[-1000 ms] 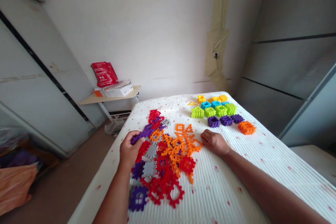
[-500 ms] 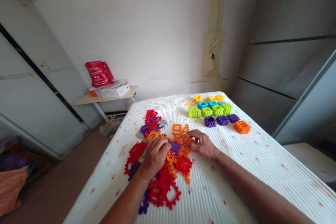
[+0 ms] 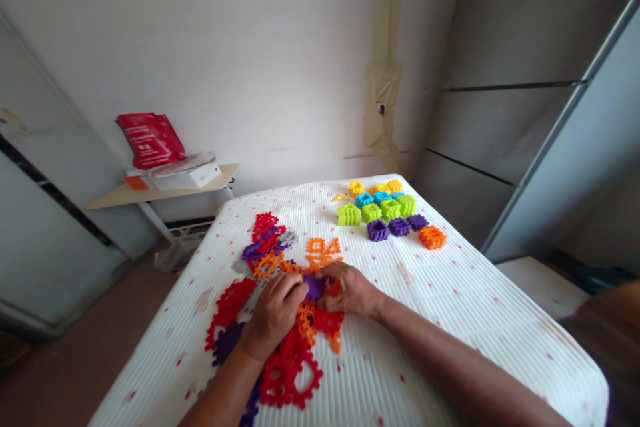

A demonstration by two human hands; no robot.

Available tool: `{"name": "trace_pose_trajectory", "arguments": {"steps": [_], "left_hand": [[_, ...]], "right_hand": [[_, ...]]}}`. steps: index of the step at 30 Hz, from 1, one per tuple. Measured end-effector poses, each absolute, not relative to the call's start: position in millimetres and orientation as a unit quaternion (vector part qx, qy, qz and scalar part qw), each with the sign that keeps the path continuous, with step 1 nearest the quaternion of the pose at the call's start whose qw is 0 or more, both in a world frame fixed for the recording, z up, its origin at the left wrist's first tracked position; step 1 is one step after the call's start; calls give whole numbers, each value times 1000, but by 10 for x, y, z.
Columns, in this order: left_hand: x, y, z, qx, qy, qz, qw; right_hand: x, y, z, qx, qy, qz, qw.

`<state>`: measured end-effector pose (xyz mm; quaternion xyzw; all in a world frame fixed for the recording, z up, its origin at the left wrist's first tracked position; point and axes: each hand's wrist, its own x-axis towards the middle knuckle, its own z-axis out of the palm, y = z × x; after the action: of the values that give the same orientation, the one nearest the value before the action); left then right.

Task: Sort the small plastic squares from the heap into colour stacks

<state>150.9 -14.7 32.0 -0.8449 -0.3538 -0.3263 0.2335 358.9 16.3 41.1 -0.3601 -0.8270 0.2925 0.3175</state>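
A flat purple interlocking tile point(image 3: 314, 287) with toothed edges is between my two hands, above the heap of loose pieces. My left hand point(image 3: 277, 312) pinches its left edge, fingers closed. At its right side, my right hand point(image 3: 356, 291) has curled fingers and thumb against the tile's edge, and orange shows through the gap between them. Under and around the hands lie orange pieces point(image 3: 306, 320), a red square tile point(image 3: 329, 321), red ring-shaped pieces point(image 3: 293, 370) and dark purple pieces point(image 3: 229, 341). My hands hide part of the heap.
Sorted stacks stand at the back right: yellow point(image 3: 357, 189), blue point(image 3: 364, 200), green point(image 3: 371, 213), purple point(image 3: 378, 231) and orange point(image 3: 433, 237). Mixed red pieces point(image 3: 265, 223) extend back left. A side table point(image 3: 113, 196) holds a red bag point(image 3: 150, 140) and a white box point(image 3: 193, 177).
My right hand has come left from the orange pieces to the purple tile's right edge. My left hand stays on the tile. The camera view has turned to the right.
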Motion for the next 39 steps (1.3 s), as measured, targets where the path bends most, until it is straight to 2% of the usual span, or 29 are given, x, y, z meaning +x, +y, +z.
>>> {"name": "trace_pose_trajectory", "arguments": {"steps": [7,12,17,29,32,35,39], "left_hand": [[1413,-64,237,-830,-390,-352,186],[1423,-51,211,-852,-380,-333,136],[1425,-76,222,-866,-384,-300,113],[1413,-77,228,-838,-462,-260,130],[1396,-62,196,-835,-472,-249,139],[1388,-45,168,-830,-478,-247,148],[1391,-20,149,-828,-478,-256,143]], "right_hand": [[4005,286,356,-433,-808,198,347],[4493,337,168,-509,-789,136,317],[4712,284,141,-562,-771,121,275],[4681,311,71,-585,-763,95,259],[4676,291,99,-573,-766,90,278],[4766,297,240,-552,-761,64,335],[5093,467,579,-635,-665,-53,390]]}}
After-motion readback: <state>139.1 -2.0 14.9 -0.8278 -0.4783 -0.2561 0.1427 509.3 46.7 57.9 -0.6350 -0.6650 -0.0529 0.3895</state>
